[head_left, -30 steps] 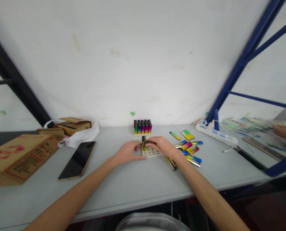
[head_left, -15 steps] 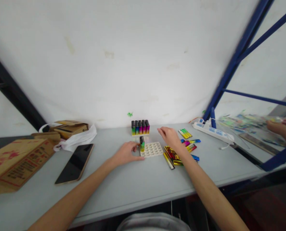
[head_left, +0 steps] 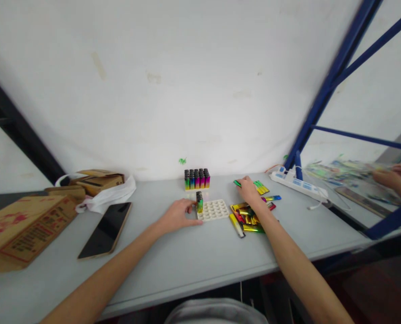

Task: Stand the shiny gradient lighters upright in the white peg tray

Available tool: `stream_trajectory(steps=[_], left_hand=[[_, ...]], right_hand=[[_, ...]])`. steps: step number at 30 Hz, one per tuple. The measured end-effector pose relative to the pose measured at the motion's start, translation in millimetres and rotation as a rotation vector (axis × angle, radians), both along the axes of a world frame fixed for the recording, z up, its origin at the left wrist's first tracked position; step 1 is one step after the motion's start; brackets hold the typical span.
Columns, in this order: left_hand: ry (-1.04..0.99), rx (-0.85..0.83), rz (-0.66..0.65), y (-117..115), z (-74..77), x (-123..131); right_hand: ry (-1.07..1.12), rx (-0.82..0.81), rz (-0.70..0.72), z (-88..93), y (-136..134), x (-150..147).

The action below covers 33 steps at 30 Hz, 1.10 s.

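Observation:
My left hand (head_left: 177,214) rests at the left corner of a white tray (head_left: 217,209) with rows of round holes. Its thumb lies along the tray's front edge and its bent fingers are at the left side, gripping the corner. A few green-yellow lighters (head_left: 199,204) with black tops stand upright in the tray's left column. My right hand (head_left: 248,191) is closed on a green lighter (head_left: 237,183), whose end sticks out to the left of the fingers. Close by on its right lie yellow-green lighters (head_left: 261,187). Below the wrist is a pile of shiny coloured lighters (head_left: 249,219).
A full block of upright lighters (head_left: 197,179) stands by the wall. On the left are a phone (head_left: 106,230), a white plastic bag (head_left: 114,196) and cardboard boxes (head_left: 28,229). A power strip (head_left: 298,183) lies right. Another person's hands (head_left: 394,177) show beyond the blue frame (head_left: 322,101).
My right hand has moved right, from behind the tray to the yellow-green lighters, and now has a green lighter in its fingers. My left hand has stayed at the tray.

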<state>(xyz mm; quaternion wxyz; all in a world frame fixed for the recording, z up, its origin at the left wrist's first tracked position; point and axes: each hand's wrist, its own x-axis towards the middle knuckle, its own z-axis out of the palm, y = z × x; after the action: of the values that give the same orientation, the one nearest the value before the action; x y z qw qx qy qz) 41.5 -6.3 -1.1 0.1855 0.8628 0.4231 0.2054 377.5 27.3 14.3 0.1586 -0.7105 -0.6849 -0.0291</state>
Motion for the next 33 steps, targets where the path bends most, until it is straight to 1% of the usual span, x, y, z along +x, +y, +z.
stream_trajectory(steps=[2, 4, 8, 10, 12, 16, 21, 25, 33], left_hand=[[0.004, -0.003, -0.003, 0, 0.5, 0], [0.005, -0.003, -0.007, -1, 0.5, 0], [0.004, 0.012, -0.005, 0, -0.8, 0], [0.01, 0.015, -0.003, 0, -1.6, 0], [0.01, 0.01, -0.005, 1, -2.0, 0], [0.006, 0.005, -0.007, 1, -1.7, 0], [0.007, 0.007, -0.007, 0, -1.8, 0], [0.01, 0.021, -0.006, 0, -2.1, 0], [0.022, 0.027, -0.003, 2, -4.0, 0]], right_hand=[[0.131, 0.079, 0.07, 4.4, -2, -6], [0.351, 0.114, 0.159, 7.8, -5, -13], [0.872, 0.033, 0.329, 9.1, -14, -35], [1.007, 0.006, 0.363, 8.5, -18, -46], [1.01, -0.001, 0.389, 8.6, -21, -56], [0.889, 0.067, 0.43, 10.2, -29, -68], [0.769, 0.143, 0.401, 8.8, -35, -81], [0.761, 0.158, 0.358, 7.4, -38, -89], [0.754, 0.179, 0.379, 10.1, -41, -94]])
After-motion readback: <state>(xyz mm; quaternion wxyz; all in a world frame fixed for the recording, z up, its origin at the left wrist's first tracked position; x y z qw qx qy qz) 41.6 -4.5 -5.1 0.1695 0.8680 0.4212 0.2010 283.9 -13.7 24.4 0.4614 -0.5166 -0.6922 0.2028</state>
